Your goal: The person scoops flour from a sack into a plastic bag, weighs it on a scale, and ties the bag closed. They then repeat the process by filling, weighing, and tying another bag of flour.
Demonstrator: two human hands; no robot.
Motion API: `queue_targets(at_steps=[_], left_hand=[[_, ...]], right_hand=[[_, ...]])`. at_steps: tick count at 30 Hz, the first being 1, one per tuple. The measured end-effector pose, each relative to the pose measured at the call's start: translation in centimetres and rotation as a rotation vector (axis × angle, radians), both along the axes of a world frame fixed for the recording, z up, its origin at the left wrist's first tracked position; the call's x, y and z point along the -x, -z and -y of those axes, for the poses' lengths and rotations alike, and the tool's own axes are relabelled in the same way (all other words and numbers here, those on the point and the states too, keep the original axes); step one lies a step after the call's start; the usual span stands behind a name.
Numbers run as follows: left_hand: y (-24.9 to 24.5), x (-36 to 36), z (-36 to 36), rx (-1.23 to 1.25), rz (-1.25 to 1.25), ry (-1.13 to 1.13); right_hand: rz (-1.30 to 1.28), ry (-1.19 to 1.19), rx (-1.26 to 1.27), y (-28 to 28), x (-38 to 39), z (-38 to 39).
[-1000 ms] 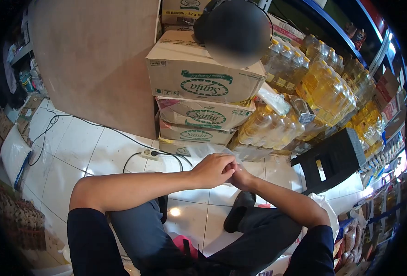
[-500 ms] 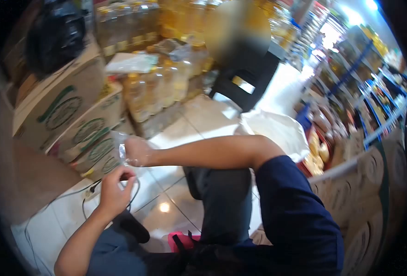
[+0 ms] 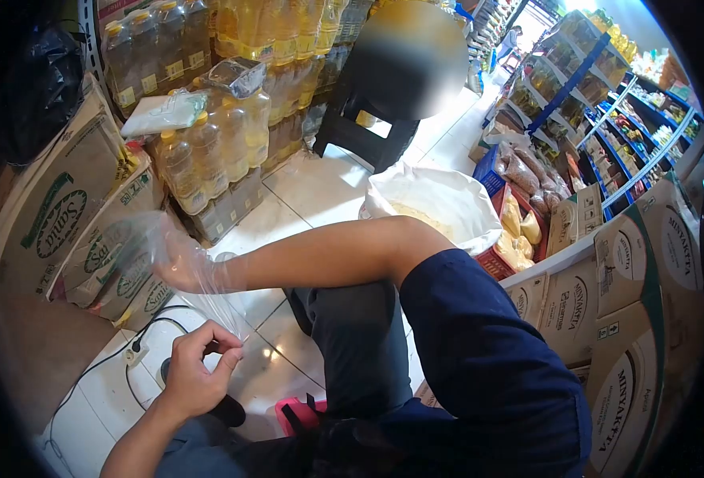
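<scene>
A clear, thin plastic bag point(image 3: 221, 309) is stretched between my two hands. My left hand point(image 3: 201, 368) pinches the bag's lower edge between thumb and fingers. Inside the bag is my right hand point(image 3: 178, 259), reaching across from the right, with the film spread around it and over the wrist. Its fingers look apart through the plastic, though blurred. Behind the bag stand cardboard cartons point(image 3: 101, 255) printed in green.
A white sack point(image 3: 440, 195) with pale contents stands beyond my right forearm. Near it are a red crate point(image 3: 499, 259) of filled bags and a black stool point(image 3: 368, 131). Oil bottles point(image 3: 209, 151) are stacked behind. A power strip point(image 3: 135, 355) with cables lies at lower left.
My right hand has gone deeper into the plastic bag, which now spreads wide around it. My left hand has moved slightly down and pinches the bag's edge. The view has shifted.
</scene>
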State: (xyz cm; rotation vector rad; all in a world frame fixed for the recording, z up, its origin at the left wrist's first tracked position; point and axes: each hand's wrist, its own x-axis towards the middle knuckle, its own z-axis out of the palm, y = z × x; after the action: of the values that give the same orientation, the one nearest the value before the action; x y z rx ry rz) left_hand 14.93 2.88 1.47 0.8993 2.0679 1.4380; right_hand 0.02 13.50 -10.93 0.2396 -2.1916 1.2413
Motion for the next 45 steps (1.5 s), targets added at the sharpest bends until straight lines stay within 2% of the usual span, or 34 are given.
queue_targets(at_steps=[2,4,5,8,11,14,17,20,21,22,26,30,32,35,37,38,39,42,44,45], left_hand=[[-0.2,-0.1,-0.3,-0.021,-0.005,0.015],[-0.3,-0.1,-0.4,-0.066,0.124,-0.021],[-0.3,-0.1,-0.5,-0.088,0.189,-0.039],[1.0,0.4,-0.3,-0.063,0.011,-0.011],[0.5,1.2,0.3,0.069,-0.144,0.045],[0.4,2.6,0.8,0.084,-0.593,-0.132],[-0.3,3.9,0.8,0.161,-0.886,-0.406],[1.0,6.2,3.7,0.245,-0.806,-0.221],[1.5,6.4,4.5,0.261,-0.590,-0.228],[1.8,6.6,5.2,0.277,-0.588,-0.230],[1.7,7.7,6.6,0.314,-0.473,-0.206],[3.8,9.5,9.1,0.300,-0.286,-0.257],[3.3,10.0,9.7,0.388,-0.217,-0.264],[3.5,9.9,10.8,0.449,-0.195,-0.254],[3.6,10.1,11.2,0.488,-0.220,-0.234],[3.4,10.2,11.2,0.450,-0.148,-0.241],[3.4,10.1,11.2,0.411,-0.073,-0.246],[4.2,10.4,11.4,0.308,0.047,-0.208],[5.5,10.7,11.6,0.235,0.086,-0.157],[5.0,10.5,11.3,0.294,0.073,-0.166]], right_hand=[[0.030,-0.021,-0.152,-0.2,0.7,-0.1],[0.545,-0.386,-0.430,-4.9,-0.2,-2.3],[0.841,-0.442,-0.490,-7.7,-1.3,-3.1],[0.614,-0.352,-0.222,-4.4,-1.0,-1.8],[0.691,-0.542,0.057,-1.3,0.1,-1.6],[0.710,-0.656,-0.001,-4.2,-2.2,-2.2],[0.629,-0.956,-0.076,-4.5,-3.2,-3.1],[0.517,-1.326,-0.136,-4.9,-4.0,-1.8],[0.798,-1.285,-0.015,-6.0,-4.6,-1.5],[1.083,-1.230,0.095,-7.0,-5.1,-1.7],[1.175,-1.141,-0.083,-9.4,-4.6,-3.5],[1.339,-1.184,-0.013,-10.1,-2.7,-6.4],[1.296,-1.265,0.061,-11.4,-2.1,-8.2],[1.229,-1.202,0.217,-14.7,-2.5,-9.2],[1.068,-1.137,0.228,-14.3,-2.4,-10.7],[0.984,-1.101,0.233,-14.2,-2.5,-11.1],[0.771,-1.025,-0.034,-14.6,-3.2,-11.0],[0.625,-0.936,-0.266,-14.5,-4.3,-10.2],[0.674,-0.854,-0.217,-14.2,-4.6,-9.4],[0.705,-0.820,-0.185,-14.1,-4.5,-9.0]])
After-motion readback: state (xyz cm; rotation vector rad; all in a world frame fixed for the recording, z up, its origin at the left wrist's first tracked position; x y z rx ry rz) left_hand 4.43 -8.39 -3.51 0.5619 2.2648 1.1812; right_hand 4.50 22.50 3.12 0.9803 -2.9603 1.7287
